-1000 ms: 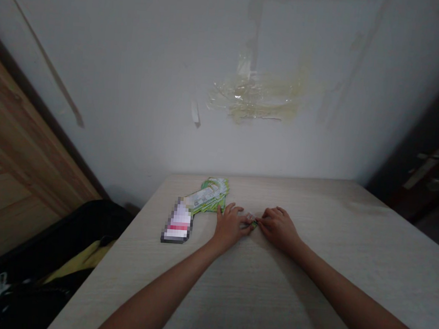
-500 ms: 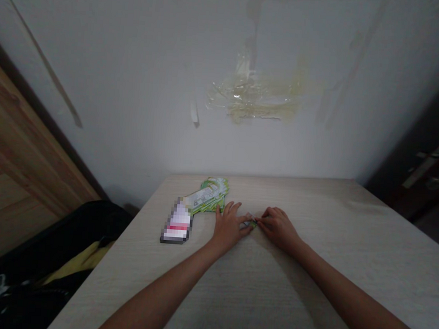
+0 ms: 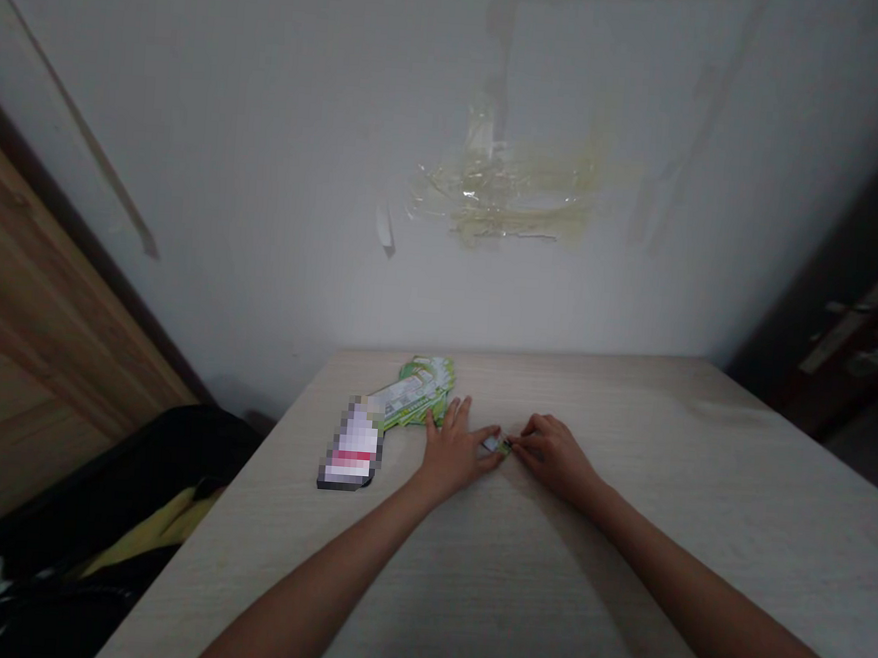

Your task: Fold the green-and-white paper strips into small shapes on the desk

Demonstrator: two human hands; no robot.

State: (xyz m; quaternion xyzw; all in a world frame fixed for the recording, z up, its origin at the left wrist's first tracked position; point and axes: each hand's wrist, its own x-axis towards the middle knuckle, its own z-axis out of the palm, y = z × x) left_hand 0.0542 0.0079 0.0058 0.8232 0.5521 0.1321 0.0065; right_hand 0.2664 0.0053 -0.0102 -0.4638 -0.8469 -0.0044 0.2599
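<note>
A small green-and-white printed piece [image 3: 497,443], partly covered by fingers, lies low on the table between my two hands. The thumb and index finger of my left hand [image 3: 454,453] hold it from the left, while the other fingers are spread. Closed in a pinch, my right hand [image 3: 557,454] grips its right end. Too little of the piece shows to tell its exact kind. Just beyond my left fingertips is a fanned-out pile of green-and-white printed leaflets or flat packets [image 3: 420,390].
A blurred-out object with a white and pink face and dark edge [image 3: 351,453] touches the pile's left end. The pale wood-grain table [image 3: 541,597] meets a wall [image 3: 284,178] with tape remains. Black and yellow items [image 3: 162,525] sit left, below the table edge.
My left hand has shifted slightly left, and a little more of the small piece shows between the hands. My right hand stays nearly in place. The view has tilted a little.
</note>
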